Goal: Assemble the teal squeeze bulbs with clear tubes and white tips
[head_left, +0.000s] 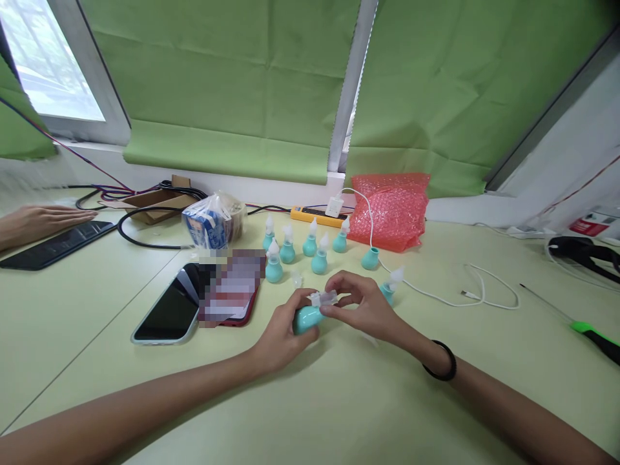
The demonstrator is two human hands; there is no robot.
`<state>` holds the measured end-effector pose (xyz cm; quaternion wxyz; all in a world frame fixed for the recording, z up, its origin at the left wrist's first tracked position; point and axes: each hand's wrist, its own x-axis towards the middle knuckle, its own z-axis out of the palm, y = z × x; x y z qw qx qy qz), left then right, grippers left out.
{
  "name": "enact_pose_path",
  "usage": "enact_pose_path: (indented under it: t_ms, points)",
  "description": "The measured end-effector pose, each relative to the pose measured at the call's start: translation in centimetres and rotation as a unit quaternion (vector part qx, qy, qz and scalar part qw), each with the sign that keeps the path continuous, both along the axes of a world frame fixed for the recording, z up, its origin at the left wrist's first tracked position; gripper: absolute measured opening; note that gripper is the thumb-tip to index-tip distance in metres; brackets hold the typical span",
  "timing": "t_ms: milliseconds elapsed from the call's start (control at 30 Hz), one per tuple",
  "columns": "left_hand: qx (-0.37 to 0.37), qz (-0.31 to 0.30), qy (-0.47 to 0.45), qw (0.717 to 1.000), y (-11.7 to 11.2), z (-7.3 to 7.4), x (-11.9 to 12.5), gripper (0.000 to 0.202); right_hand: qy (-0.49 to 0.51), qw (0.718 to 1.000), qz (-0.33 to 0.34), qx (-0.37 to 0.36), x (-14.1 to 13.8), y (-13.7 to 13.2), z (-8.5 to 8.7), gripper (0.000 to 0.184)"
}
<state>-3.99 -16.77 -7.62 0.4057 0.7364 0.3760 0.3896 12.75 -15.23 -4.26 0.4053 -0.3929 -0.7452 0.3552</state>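
Over the near middle of the table, my left hand (pixel 285 329) is closed round a teal squeeze bulb (pixel 308 319), which lies tilted in the fingers. My right hand (pixel 371 307) pinches a short clear plastic tube (pixel 329 298) just above that bulb. Whether the tube is joined to the bulb I cannot tell. Behind my hands stand several teal bulbs with clear pointed tips, such as this nasal aspirator (pixel 274 261). Another aspirator (pixel 387 290) is partly hidden by my right hand. A teal bulb without a tip (pixel 370 258) stands farther back. A loose clear tip (pixel 297 279) lies near my left hand.
Two phones, one dark-screened (pixel 169 307) and one red-cased (pixel 252 300), lie at left. Behind are a plastic-wrapped packet (pixel 208 223), an orange power strip (pixel 314 216) and red bubble wrap (pixel 390 213). A white cable (pixel 436 297) and screwdriver (pixel 588 330) lie right. Another person's hand (pixel 43 223) is far left.
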Motion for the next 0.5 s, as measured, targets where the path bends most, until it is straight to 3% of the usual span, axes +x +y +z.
enact_pose_path:
  t_ms: [233, 500]
  points:
    - [0.018, 0.056, -0.014, 0.998, 0.1, 0.3, -0.3, 0.017, -0.028, 0.997, 0.027, -0.074, 1.2, 0.6, 0.9, 0.023]
    - [0.007, 0.047, 0.035, 0.998, -0.1, -0.4, -0.1, 0.023, -0.104, 0.991, 0.064, -0.058, 1.6, 0.3, 1.2, 0.018]
